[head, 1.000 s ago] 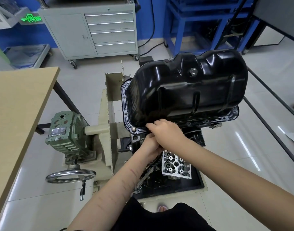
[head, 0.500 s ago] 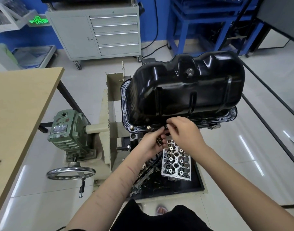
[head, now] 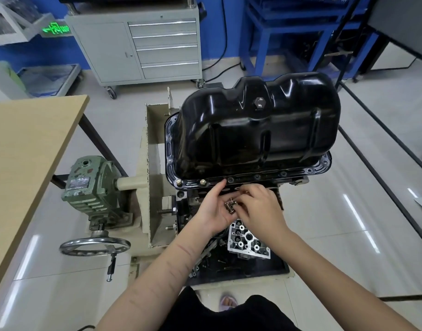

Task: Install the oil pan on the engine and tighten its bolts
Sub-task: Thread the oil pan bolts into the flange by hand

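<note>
A black oil pan (head: 257, 130) sits upside-down on top of an engine (head: 188, 201) mounted in a cream-coloured stand (head: 145, 187), its flange resting on the block with the near edge facing the person. Two brass-coloured bolts (head: 190, 181) are seated at the near left corner of the flange; the holes further right along that edge look empty. Just below the flange, the left hand (head: 213, 209) is cupped palm-up, holding a small cluster of loose bolts (head: 230, 204), with its index finger stretched up to touch the flange near the next empty hole. The right hand (head: 260, 207) reaches into that palm, fingertips curled over the bolts (whether one is already pinched cannot be told). The step appears to be picking out the next bolt and starting it by hand. To do it well, take one bolt only, keep the left palm level so the others do not spill into the tray (head: 241, 266) of parts below, set the bolt square to the hole and turn it gently by fingertips until the thread catches. All bolts are best started loosely before any is tightened, so the pan can settle evenly. A wooden table (head: 26, 151) stands at left and a grey tool cabinet (head: 138, 44) at the far side.
</note>
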### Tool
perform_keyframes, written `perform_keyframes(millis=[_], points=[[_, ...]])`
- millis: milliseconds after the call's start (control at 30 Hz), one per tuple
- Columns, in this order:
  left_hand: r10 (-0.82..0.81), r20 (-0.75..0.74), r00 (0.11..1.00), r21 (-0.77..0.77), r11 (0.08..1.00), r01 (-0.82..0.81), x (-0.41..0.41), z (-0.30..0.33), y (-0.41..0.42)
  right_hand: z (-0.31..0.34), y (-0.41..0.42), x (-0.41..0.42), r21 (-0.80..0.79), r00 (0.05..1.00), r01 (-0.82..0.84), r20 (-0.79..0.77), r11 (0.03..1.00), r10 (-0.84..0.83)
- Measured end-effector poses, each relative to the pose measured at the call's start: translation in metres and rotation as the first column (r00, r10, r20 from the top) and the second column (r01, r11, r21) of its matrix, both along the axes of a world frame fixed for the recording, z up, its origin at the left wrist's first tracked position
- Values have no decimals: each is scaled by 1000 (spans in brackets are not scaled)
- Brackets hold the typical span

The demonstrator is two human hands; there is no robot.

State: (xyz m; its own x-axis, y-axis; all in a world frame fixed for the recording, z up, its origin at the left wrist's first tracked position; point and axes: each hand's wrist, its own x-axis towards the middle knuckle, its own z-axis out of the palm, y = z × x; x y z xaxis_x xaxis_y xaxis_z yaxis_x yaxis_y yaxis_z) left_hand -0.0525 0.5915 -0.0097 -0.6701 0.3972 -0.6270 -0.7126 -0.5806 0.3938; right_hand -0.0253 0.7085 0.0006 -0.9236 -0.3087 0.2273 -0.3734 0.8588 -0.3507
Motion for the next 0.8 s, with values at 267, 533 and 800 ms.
perform_keyframes(millis=[267, 533, 800], points=[[-29, -98, 995, -127, 992, 16, 2, -1, 5, 14, 10, -13, -120, 996, -8, -86, 993, -2], [-20, -160, 987, -132, 991, -1, 4, -2, 2, 10, 15, -18, -335, 991, 50, 137, 941, -4], [-34, -123, 992, -100, 995, 21, 1, -7, 2, 5, 18, -22, -454, 982, 110, 186, 884, -26]])
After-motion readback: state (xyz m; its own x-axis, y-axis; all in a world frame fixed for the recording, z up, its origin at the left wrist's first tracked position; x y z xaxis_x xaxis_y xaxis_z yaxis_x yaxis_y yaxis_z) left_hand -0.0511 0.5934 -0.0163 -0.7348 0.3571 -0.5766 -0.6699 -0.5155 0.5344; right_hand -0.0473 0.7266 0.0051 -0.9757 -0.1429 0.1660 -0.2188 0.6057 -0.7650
